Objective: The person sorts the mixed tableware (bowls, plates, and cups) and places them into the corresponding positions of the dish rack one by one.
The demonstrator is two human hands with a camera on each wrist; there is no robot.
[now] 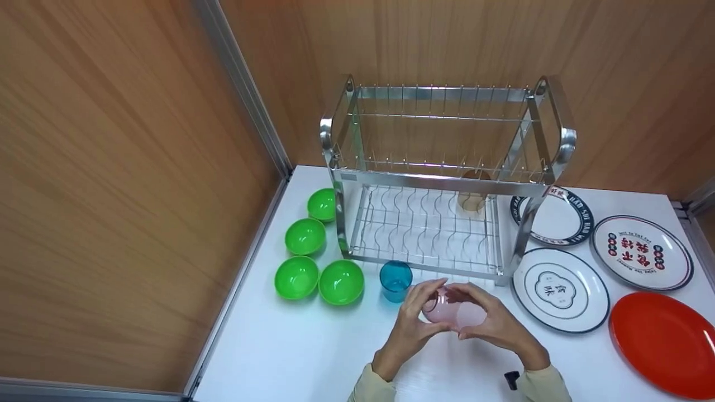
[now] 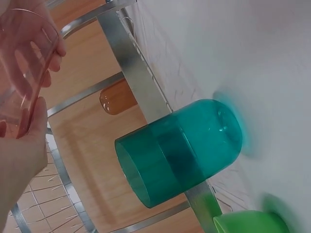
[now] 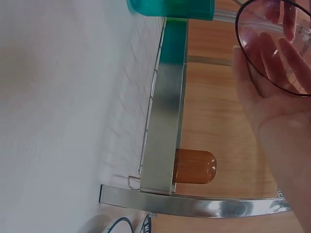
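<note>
Both hands hold a clear pink cup [image 1: 470,314] between them, low over the white table in front of the dish rack. The left hand [image 1: 409,328] grips it from the left, its thumb below and fingers over the top. From the other side the right hand [image 1: 499,322] curls round it in the same way. In the right wrist view the cup's dark rim circles in front of the fingers, which show through the wall. Just left of the left hand stands a teal-blue cup [image 1: 396,283], upright with its mouth up.
A two-tier metal dish rack [image 1: 430,183] stands behind the hands, with an amber cup [image 1: 472,202] upside down on its lower level. Several green bowls [image 1: 341,282] sit at left. Patterned white plates [image 1: 586,301] and a red plate [image 1: 665,340] lie at right. Wooden walls enclose the table.
</note>
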